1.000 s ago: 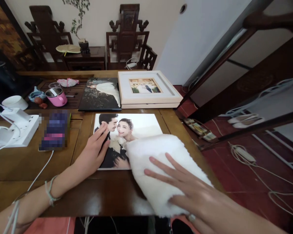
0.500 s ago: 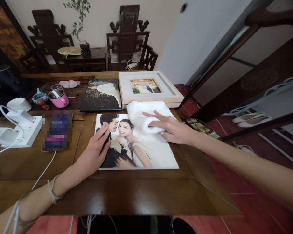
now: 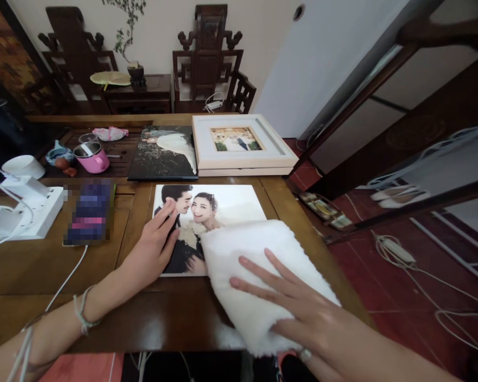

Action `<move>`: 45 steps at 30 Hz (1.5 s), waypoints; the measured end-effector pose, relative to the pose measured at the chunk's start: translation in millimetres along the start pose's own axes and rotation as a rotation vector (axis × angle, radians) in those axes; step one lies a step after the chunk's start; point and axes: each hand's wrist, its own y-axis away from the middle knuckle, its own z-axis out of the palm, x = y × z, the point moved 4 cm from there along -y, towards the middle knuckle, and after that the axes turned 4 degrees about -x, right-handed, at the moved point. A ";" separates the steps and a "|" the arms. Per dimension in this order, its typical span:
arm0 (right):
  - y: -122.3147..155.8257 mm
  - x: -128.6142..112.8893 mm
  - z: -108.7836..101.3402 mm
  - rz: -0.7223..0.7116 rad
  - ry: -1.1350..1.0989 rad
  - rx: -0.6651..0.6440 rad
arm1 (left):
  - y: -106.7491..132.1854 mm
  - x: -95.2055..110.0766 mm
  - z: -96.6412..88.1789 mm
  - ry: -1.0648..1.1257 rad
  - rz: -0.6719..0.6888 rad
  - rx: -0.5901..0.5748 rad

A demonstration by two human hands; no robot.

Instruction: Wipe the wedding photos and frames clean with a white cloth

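Note:
A photo panel (image 3: 237,201) showing a couple lies flat on the wooden table in front of me. My left hand (image 3: 154,243) rests flat on its left side, fingers stretched out, holding nothing. A white fluffy cloth (image 3: 245,246) covers the lower right of the panel and reaches past its near edge. My right hand (image 3: 298,300) presses on the cloth with fingers spread, the thumb tucked under a fold at its near edge. The panel's lower right corner is hidden beneath the cloth.
Behind the panel stand a light wooden picture frame (image 3: 276,162) and a dark photo panel (image 3: 143,164). To the left are a pink mug (image 3: 96,160), a phone-like blurred object (image 3: 90,212) on a cable, and a white power strip (image 3: 50,212). The table's right edge is near my right hand.
My right hand has drawn the cloth from the panel's upper right down toward me, and the cloth now lies spread wider. My left hand has stayed on the panel.

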 end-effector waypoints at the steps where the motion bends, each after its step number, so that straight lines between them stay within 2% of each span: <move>1: -1.1 0.1 -0.6 -0.007 -0.021 -0.014 | -0.2 0.0 0.1 0.001 0.004 -0.002; 4: -11.4 17.1 -7.2 -0.032 -0.057 -0.022 | -0.7 -0.5 0.4 0.005 0.008 -0.009; 10: -51.5 88.7 -31.3 0.102 0.027 0.027 | -0.4 -1.7 0.6 0.013 0.013 -0.007; 14: -76.8 116.7 -42.6 0.129 0.044 0.039 | -0.8 -1.5 0.6 -0.002 0.014 -0.019; 17: -82.3 114.2 -39.2 0.191 0.068 0.076 | -1.2 -1.0 -0.1 -0.010 0.006 -0.024; 19: -77.0 99.1 -29.4 0.239 0.094 0.104 | -1.2 -0.6 -0.5 -0.007 0.002 -0.025; 22: -59.2 58.8 -8.4 0.229 0.104 0.141 | -1.1 -0.4 -0.3 0.001 -0.001 -0.027; 24: -46.3 26.5 4.3 0.140 0.076 0.146 | -1.0 -0.5 -0.1 -0.003 -0.001 -0.025; 26: -37.1 0.7 13.0 0.087 0.033 0.090 | -1.0 -0.4 -0.1 -0.015 0.004 -0.022; 29: -35.1 -17.2 13.7 0.042 -0.017 0.009 | -1.3 0.1 -0.2 -0.034 0.016 -0.024; 32: -46.5 -6.2 4.1 0.040 -0.033 0.004 | -1.8 0.4 -0.2 -0.034 0.022 -0.032; 38: -94.4 61.8 -16.1 0.159 0.065 0.058 | -1.7 0.1 -0.2 -0.019 0.047 -0.006; 41: -118.5 87.9 -28.0 0.177 0.083 0.061 | -1.2 -1.1 0.5 -0.013 0.038 -0.005; 43: -127.6 95.6 -33.3 0.186 0.073 0.029 | -0.9 -1.8 0.8 -0.009 0.029 -0.005; 45: -128.4 93.0 -33.7 0.193 0.079 0.005 | -0.9 -2.2 0.5 -0.007 0.024 0.000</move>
